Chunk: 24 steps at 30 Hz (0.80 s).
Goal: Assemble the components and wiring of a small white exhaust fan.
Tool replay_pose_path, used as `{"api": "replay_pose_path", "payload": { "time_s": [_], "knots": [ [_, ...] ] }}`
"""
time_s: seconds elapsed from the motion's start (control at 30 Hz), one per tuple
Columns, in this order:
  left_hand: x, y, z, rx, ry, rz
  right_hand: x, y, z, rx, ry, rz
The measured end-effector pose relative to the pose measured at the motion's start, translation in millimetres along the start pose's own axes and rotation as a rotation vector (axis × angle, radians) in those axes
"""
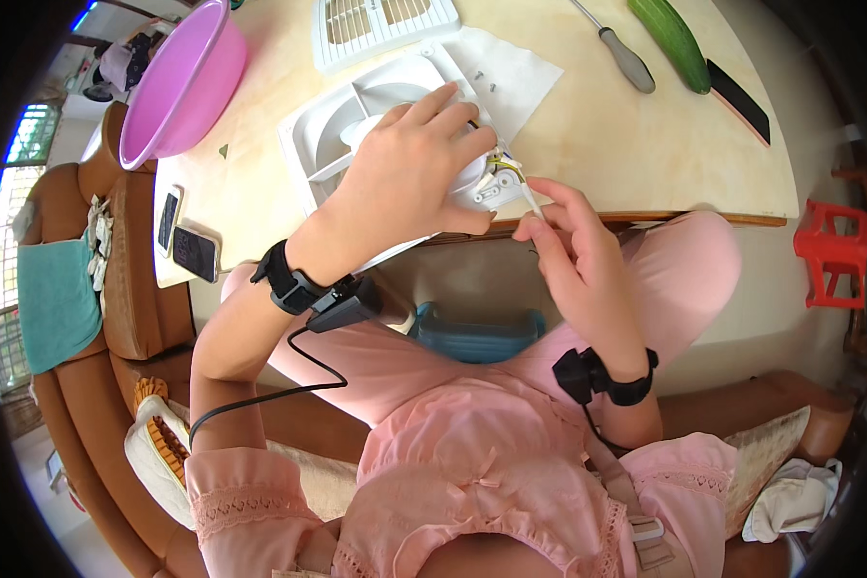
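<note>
A white ventilation fan (343,101) with a square plastic frame lies at the near edge of the table, partly overhanging it. My left hand (423,155) reaches across its round middle, fingers over the far side and thumb towards me, holding it. Beside those fingers, thin coloured wires (507,163) show at the fan's right corner. Between thumb and fingertips my right hand (574,246) pinches a white cable (532,201) that leads from the wires. My left palm hides much of the fan's centre.
Beyond the fan lie a white grille (386,25) and a paper sheet (527,68) with small screws (485,81). Farther right are a screwdriver (627,61), a cucumber (672,43) and a flat black object (740,105). A pink basin (209,94) and two phones (196,253) occupy the left.
</note>
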<state>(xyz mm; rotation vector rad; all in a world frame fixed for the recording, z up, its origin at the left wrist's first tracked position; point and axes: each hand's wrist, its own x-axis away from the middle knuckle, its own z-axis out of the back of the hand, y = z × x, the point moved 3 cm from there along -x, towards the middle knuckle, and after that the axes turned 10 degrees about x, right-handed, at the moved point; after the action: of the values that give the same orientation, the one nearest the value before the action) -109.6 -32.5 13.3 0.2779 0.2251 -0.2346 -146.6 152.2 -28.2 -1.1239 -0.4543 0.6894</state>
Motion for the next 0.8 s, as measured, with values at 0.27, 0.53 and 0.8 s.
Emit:
{"api": "replay_pose_path", "payload": {
  "time_s": [0.27,0.53,0.8],
  "knots": [
    [0,-1,-3,0.004,0.035,-0.031,19,15,-52,-0.384,0.146,-0.024],
    [2,-2,-2,-0.006,0.027,-0.015,23,27,-72,-0.174,0.247,0.11],
    [2,-1,-1,0.006,-0.041,-0.014,35,39,-83,-0.061,0.266,0.055]
  ]
}}
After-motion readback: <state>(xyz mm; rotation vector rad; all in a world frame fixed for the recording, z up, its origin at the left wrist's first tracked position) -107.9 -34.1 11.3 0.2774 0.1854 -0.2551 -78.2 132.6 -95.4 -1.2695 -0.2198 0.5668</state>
